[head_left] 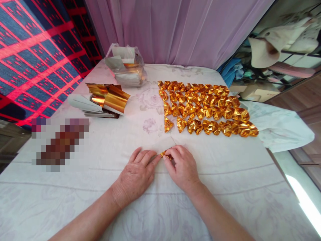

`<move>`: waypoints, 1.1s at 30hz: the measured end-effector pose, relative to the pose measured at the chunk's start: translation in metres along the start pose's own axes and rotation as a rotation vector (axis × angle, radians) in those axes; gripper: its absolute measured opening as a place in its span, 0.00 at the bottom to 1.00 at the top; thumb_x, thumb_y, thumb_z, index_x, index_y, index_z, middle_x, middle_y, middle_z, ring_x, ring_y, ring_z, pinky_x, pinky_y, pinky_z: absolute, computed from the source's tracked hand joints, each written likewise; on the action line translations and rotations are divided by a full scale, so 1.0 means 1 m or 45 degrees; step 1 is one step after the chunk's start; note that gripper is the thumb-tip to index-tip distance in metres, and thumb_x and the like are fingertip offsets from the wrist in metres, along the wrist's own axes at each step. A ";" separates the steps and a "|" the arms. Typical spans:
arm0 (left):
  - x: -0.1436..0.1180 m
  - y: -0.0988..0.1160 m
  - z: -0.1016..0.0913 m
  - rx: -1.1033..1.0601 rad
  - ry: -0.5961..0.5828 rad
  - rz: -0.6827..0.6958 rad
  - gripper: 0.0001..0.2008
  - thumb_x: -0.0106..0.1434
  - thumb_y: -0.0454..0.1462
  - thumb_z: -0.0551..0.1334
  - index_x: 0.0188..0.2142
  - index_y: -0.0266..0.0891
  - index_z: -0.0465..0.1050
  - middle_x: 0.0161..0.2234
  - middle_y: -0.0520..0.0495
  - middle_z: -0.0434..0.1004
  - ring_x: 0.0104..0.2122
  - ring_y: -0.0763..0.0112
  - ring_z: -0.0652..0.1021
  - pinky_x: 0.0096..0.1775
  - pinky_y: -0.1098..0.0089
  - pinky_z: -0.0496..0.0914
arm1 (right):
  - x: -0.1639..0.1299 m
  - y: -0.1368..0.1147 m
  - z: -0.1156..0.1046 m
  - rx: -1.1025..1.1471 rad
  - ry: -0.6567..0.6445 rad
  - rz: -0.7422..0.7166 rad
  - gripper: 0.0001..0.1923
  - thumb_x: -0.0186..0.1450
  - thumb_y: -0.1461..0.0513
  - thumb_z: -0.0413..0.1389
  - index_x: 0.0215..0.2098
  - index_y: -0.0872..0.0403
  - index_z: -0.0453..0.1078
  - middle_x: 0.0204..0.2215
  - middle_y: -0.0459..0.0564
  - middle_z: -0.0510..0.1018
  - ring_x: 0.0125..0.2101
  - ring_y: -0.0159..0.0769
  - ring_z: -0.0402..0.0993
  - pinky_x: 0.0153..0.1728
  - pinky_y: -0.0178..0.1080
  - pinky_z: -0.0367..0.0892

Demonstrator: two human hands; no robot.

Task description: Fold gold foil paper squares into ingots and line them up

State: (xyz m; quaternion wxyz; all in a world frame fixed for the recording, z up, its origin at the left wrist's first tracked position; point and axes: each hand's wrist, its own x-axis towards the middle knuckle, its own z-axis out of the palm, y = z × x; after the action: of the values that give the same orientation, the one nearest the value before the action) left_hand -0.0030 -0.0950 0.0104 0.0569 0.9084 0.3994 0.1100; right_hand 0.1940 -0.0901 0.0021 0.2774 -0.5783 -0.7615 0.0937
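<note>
Two hands meet at the near middle of the table (75, 201), which is covered with a white cloth with pale flowers. Between them is a small gold foil piece (166, 154), lying low on the cloth, mostly hidden by the fingers. The left hand (136, 174) is almost flat, palm down, with its fingers stretched forward and close together; its fingertips (156, 160) touch the left end of the foil piece. The right hand (182, 167) is more curled, its fingers bent over the piece and pinching it from the right side. I cannot tell how tight this pinch is.

Further away on the cloth, to the right, many folded gold foil shapes (205, 107) lie in four rows, close beside each other. To the left of them is a stack of flat gold foil sheets (105, 100) with curling edges, and behind it stands a clear plastic bag (126, 67) with more sheets inside. A purple curtain (175, 30) hangs behind the table.
</note>
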 end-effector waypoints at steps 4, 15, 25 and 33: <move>0.000 -0.001 0.000 -0.011 -0.001 -0.001 0.25 0.64 0.32 0.58 0.61 0.40 0.64 0.55 0.42 0.70 0.56 0.58 0.68 0.63 0.51 0.55 | 0.001 -0.003 0.001 -0.071 -0.006 0.041 0.05 0.65 0.61 0.57 0.31 0.52 0.70 0.31 0.49 0.73 0.34 0.39 0.69 0.38 0.41 0.61; 0.000 -0.003 0.001 -0.024 0.049 0.017 0.23 0.65 0.32 0.57 0.59 0.37 0.67 0.54 0.41 0.71 0.54 0.57 0.70 0.62 0.50 0.59 | 0.003 0.009 -0.003 0.154 -0.078 0.013 0.04 0.64 0.66 0.56 0.33 0.51 0.71 0.33 0.48 0.75 0.35 0.38 0.71 0.39 0.41 0.65; 0.004 -0.003 -0.001 0.022 0.038 0.012 0.22 0.64 0.32 0.57 0.58 0.38 0.68 0.53 0.43 0.72 0.53 0.59 0.71 0.61 0.52 0.59 | 0.000 0.020 -0.003 0.320 -0.088 -0.055 0.09 0.63 0.69 0.53 0.36 0.51 0.73 0.37 0.49 0.76 0.39 0.38 0.73 0.43 0.42 0.69; 0.012 0.014 -0.012 0.197 -0.053 -0.038 0.22 0.65 0.38 0.60 0.59 0.48 0.67 0.52 0.46 0.72 0.50 0.58 0.71 0.59 0.50 0.59 | -0.001 0.021 0.002 0.308 -0.033 -0.096 0.08 0.64 0.69 0.54 0.35 0.52 0.73 0.35 0.49 0.76 0.38 0.38 0.73 0.42 0.42 0.69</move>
State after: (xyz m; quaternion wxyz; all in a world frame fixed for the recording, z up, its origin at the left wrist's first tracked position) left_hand 0.0116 -0.0954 0.0265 -0.0034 0.9060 0.4190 0.0591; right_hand 0.2110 -0.0840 -0.0093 0.3386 -0.5102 -0.7694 0.1817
